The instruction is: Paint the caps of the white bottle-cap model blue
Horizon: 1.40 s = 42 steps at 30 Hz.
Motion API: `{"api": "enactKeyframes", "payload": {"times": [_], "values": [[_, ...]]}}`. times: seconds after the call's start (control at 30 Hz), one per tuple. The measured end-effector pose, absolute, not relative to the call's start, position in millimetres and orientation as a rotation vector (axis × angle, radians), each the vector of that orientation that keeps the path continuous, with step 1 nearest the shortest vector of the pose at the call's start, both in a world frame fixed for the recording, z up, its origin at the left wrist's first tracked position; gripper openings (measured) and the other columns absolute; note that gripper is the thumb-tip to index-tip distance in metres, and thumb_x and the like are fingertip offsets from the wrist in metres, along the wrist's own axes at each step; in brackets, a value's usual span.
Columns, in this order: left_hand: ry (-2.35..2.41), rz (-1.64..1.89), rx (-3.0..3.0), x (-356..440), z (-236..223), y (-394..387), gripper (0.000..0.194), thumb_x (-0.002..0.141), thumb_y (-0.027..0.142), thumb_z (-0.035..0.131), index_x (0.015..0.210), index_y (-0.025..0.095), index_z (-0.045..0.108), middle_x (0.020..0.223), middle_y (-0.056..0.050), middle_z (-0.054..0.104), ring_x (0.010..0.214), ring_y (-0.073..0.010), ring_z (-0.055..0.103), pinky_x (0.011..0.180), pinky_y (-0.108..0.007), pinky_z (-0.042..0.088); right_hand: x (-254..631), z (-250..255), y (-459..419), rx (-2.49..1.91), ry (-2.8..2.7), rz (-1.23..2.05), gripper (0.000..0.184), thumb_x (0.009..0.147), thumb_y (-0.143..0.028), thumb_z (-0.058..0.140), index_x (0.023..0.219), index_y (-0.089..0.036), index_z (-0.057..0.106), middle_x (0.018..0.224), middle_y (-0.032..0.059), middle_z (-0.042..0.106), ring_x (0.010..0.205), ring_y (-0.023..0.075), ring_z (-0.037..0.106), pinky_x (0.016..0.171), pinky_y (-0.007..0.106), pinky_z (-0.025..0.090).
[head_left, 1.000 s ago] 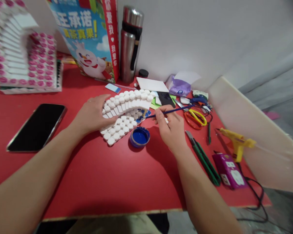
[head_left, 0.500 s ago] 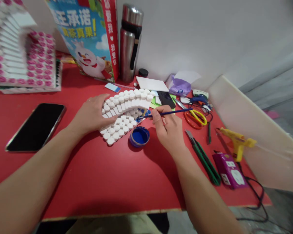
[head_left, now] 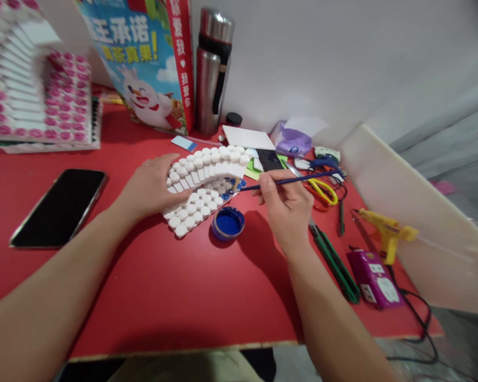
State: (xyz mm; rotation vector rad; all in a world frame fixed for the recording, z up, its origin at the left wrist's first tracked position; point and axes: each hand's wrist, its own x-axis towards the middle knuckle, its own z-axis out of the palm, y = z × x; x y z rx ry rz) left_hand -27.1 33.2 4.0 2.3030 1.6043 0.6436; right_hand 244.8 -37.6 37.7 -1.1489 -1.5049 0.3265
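A white handmade model (head_left: 199,207) of round discs and thin steps lies on the red table. Its right end carries several discs painted blue. My left hand (head_left: 155,183) is closed around the model's left end, thumb at the front and fingers behind. In my right hand (head_left: 284,204) is a thin dark blue paintbrush (head_left: 292,180), pinched between thumb and fingers. The brush tip is at the blue discs; whether it touches them I cannot tell. Just in front of the model stands a small open pot of blue paint (head_left: 228,223).
A black phone (head_left: 59,208) lies left. Behind stand a pink-and-white model (head_left: 27,95), a colourful bag (head_left: 143,69) and a steel flask (head_left: 212,74). To the right lie scissors (head_left: 322,192), a green utility knife (head_left: 336,265), a yellow glue gun (head_left: 386,231) and a purple box (head_left: 374,278).
My right hand has moved right with the paintbrush, and the tip has shifted slightly right along the blue discs. My left hand and the model stay in place.
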Motion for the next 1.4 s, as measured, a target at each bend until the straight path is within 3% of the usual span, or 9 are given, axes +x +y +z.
{"api": "enactKeyframes", "payload": {"times": [0.17, 0.33, 0.47, 0.57, 0.8, 1.0, 1.17, 1.4], "values": [[1.586, 0.672, 2.279, -28.3, 2.3, 33.8, 0.080, 0.085, 0.047, 0.072, 0.157, 0.021, 0.051, 0.157, -0.015, 0.062, 0.146, -0.0439, 0.057, 0.125, -0.062, 0.045, 249.6, 40.9, -30.3, -1.117, -1.292, 0.671, 0.024, 0.101, -0.041, 0.074, 0.087, -0.021, 0.078, 0.067, -0.0006, 0.073, 0.053, 0.0121, 0.061, 0.053, 0.027, 0.051], [1.579, 0.665, 2.308, -27.7, 3.3, 33.1, 0.082, 0.085, 0.047, 0.071, 0.157, 0.012, 0.051, 0.157, -0.020, 0.061, 0.145, -0.0442, 0.058, 0.124, -0.060, 0.046, 255.7, 46.7, -29.2, -1.150, -1.245, 0.832, 0.027, 0.088, -0.045, 0.087, 0.091, -0.020, 0.077, 0.071, 0.0000, 0.076, 0.058, 0.0118, 0.065, 0.057, 0.025, 0.054], [1.594, 0.648, 2.322, -27.0, 3.4, 33.1, 0.082, 0.085, 0.045, 0.070, 0.157, 0.010, 0.050, 0.156, -0.020, 0.062, 0.144, -0.0431, 0.059, 0.124, -0.058, 0.047, 253.0, 47.0, -34.0, -1.225, -1.391, 0.714, 0.023, 0.099, -0.041, 0.077, 0.093, -0.019, 0.073, 0.076, 0.0009, 0.078, 0.057, 0.0115, 0.065, 0.058, 0.026, 0.054], [1.608, 0.670, 2.307, -27.5, 1.5, 34.2, 0.081, 0.084, 0.045, 0.073, 0.156, 0.016, 0.051, 0.157, -0.018, 0.062, 0.145, -0.0425, 0.059, 0.124, -0.058, 0.047, 247.4, 42.5, -37.3, -1.259, -1.509, 0.571, 0.021, 0.106, -0.040, 0.067, 0.096, -0.021, 0.069, 0.080, 0.0007, 0.079, 0.059, 0.0124, 0.069, 0.062, 0.028, 0.055], [1.582, 0.711, 2.280, -30.1, -3.6, 37.4, 0.079, 0.081, 0.045, 0.076, 0.155, 0.026, 0.053, 0.157, -0.013, 0.063, 0.146, -0.0421, 0.058, 0.125, -0.061, 0.047, 244.1, 32.1, -37.5, -1.289, -1.631, 0.440, 0.016, 0.109, -0.034, 0.062, 0.099, -0.023, 0.065, 0.083, -0.0004, 0.078, 0.065, 0.0138, 0.071, 0.071, 0.031, 0.055], [1.584, 0.710, 2.309, -29.6, -4.9, 37.1, 0.081, 0.082, 0.043, 0.078, 0.155, 0.020, 0.052, 0.156, -0.017, 0.063, 0.145, -0.0429, 0.059, 0.125, -0.059, 0.047, 245.9, 31.9, -37.9, -1.281, -1.729, 0.415, 0.015, 0.110, -0.034, 0.059, 0.101, -0.023, 0.063, 0.084, 0.0018, 0.076, 0.067, 0.0158, 0.070, 0.071, 0.033, 0.055], [1.595, 0.708, 2.321, -29.6, -4.6, 37.1, 0.078, 0.083, 0.044, 0.075, 0.155, 0.024, 0.053, 0.155, -0.014, 0.064, 0.144, -0.0414, 0.060, 0.124, -0.057, 0.049, 245.7, 33.1, -38.2, -1.273, -1.749, 0.416, 0.014, 0.111, -0.034, 0.058, 0.102, -0.023, 0.063, 0.086, 0.0024, 0.076, 0.072, 0.0172, 0.073, 0.074, 0.033, 0.055], [1.596, 0.666, 2.351, -28.8, -1.5, 36.2, 0.081, 0.085, 0.043, 0.073, 0.156, 0.012, 0.050, 0.154, -0.020, 0.063, 0.142, -0.0427, 0.061, 0.122, -0.059, 0.049, 247.3, 33.6, -38.1, -1.313, -1.717, 0.381, 0.016, 0.110, -0.035, 0.059, 0.101, -0.023, 0.064, 0.087, 0.0035, 0.078, 0.072, 0.0180, 0.074, 0.073, 0.033, 0.055]]}}
